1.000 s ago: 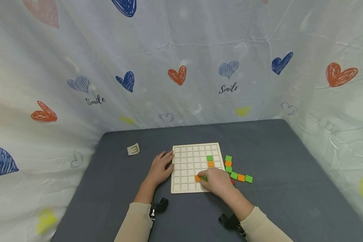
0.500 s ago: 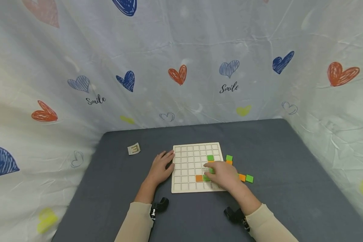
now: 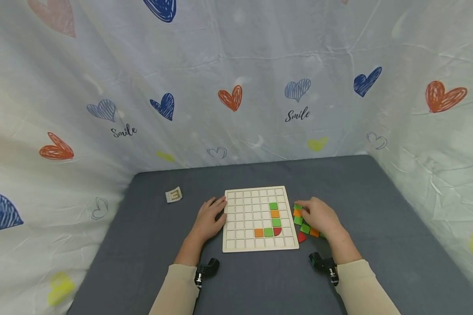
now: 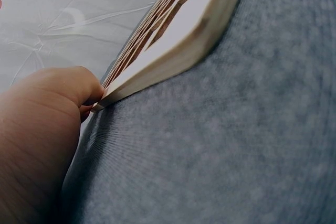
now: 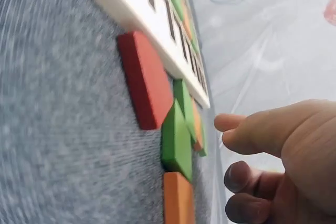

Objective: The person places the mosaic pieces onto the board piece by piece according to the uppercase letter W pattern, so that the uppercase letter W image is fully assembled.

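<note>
A pale wooden grid board lies on the grey cloth. On it, green, orange and green tiles run down a column to a red rounded-corner piece; a green tile and an orange tile continue leftward. My left hand rests at the board's left edge, fingers extended, thumb touching the rim. Right of the board, my right hand reaches over loose tiles, fingertips close to the farthest green tile. In the right wrist view nothing sits between its thumb and fingers. Beside the board lies another red piece.
Other loose tiles, including an orange tile and a green tile, trail down and right beside the board. A small printed paper lies at the back left. Behind the table hangs a white curtain with hearts.
My right hand has moved from the board's lower right cells rightward to the loose tiles. The red rounded piece at the corner of the tile line has come into view. My left hand stays put.
</note>
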